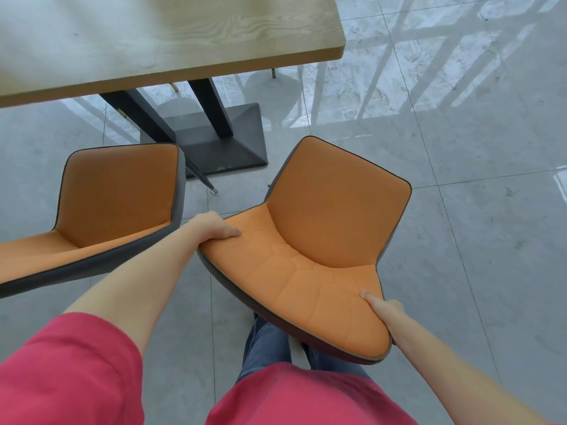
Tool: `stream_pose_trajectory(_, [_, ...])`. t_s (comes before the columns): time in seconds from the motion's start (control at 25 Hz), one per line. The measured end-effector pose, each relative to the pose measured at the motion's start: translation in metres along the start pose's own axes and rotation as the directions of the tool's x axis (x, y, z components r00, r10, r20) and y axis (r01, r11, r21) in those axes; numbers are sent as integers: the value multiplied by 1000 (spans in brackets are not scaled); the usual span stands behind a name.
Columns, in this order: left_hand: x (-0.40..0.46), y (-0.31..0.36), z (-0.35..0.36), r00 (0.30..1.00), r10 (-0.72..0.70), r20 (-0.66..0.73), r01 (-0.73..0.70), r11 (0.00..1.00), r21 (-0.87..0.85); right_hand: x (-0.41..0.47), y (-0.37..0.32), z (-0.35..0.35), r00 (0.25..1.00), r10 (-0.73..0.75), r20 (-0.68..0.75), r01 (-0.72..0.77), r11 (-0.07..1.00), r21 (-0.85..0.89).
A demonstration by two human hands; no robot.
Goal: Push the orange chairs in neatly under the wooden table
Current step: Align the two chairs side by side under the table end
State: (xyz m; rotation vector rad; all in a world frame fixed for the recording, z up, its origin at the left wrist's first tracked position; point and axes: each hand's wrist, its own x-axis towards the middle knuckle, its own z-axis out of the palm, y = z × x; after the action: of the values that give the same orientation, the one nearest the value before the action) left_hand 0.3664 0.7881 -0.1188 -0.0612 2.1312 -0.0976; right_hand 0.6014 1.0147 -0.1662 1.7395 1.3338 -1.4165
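An orange chair with a grey outer shell [322, 228] stands in front of me, turned askew, its seat pointing toward the wooden table [171, 47]. My left hand [216, 230] grips the left edge of its backrest, thumb on the orange padding. On the backrest's right end my right hand [383, 311] holds the rim. A second orange chair [116, 197] stands to the left, its seat front close to the table edge. Both chairs are outside the tabletop.
The table rests on dark posts and a black square base plate [227, 145] on a glossy grey tiled floor [475, 179]. A thin chair leg with a brass tip [211, 188] shows between the chairs. My jeans-clad legs [267, 345] are right behind the held chair.
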Motion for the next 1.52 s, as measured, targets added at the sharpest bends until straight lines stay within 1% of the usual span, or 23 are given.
stream_pose_trajectory(0.16, [7,-12,-6,998,23,-53,-21,999,44,-6,-5,8,999,-24,-32,25,999,21])
stream_pose_trajectory(0.24, [8,-21,-12,998,6,-58,-3,999,45,-8,-13,14,998,-40,-40,41,999,30])
stream_pose_trajectory(0.36, [10,-41,-19,998,-33,-62,34,999,11,-13,-30,28,997,-76,-22,76,997,-10])
stream_pose_trajectory(0.48, [15,-63,-25,996,-75,-45,72,996,-58,-17,-54,42,993,-118,-3,118,991,-61])
stream_pose_trajectory(0.64, [23,-104,-25,989,-144,-15,139,973,-183,-20,-94,73,983,-178,41,183,965,-190])
stream_pose_trajectory(0.84, [35,-147,-27,970,-236,58,240,896,-373,-21,-148,117,967,-240,88,255,905,-341])
stream_pose_trajectory(0.92, [41,-158,-32,965,-256,56,254,864,-434,-20,-166,131,962,-250,111,274,887,-373])
stream_pose_trajectory(1.08, [48,-165,-37,965,-247,83,256,835,-488,-17,-176,145,963,-225,151,269,860,-433])
stream_pose_trajectory(1.16, [47,-167,-35,968,-233,99,249,811,-530,-19,-171,148,964,-197,177,260,835,-485])
stream_pose_trajectory(1.24, [44,-166,-35,967,-232,102,250,808,-534,-22,-168,150,961,-190,198,267,815,-514])
stream_pose_trajectory(1.28, [42,-165,-35,968,-235,82,244,832,-497,-28,-168,150,956,-205,211,289,786,-546])
stream_pose_trajectory(1.32, [40,-164,-36,972,-234,38,228,879,-420,-32,-167,150,949,-233,215,316,752,-579])
stream_pose_trajectory(1.36, [35,-161,-37,977,-214,-25,195,928,-317,-34,-168,149,935,-281,216,353,678,-645])
stream_pose_trajectory(1.44, [27,-154,-40,985,-109,-136,87,984,-156,-48,-168,151,887,-380,263,427,456,-781])
stream_pose_trajectory(1.48, [24,-149,-41,988,-29,-149,12,993,-115,-56,-166,153,858,-418,300,456,349,-819])
stream_pose_trajectory(1.52, [19,-143,-41,989,62,-137,-75,993,-94,-65,-163,155,840,-440,319,466,279,-840])
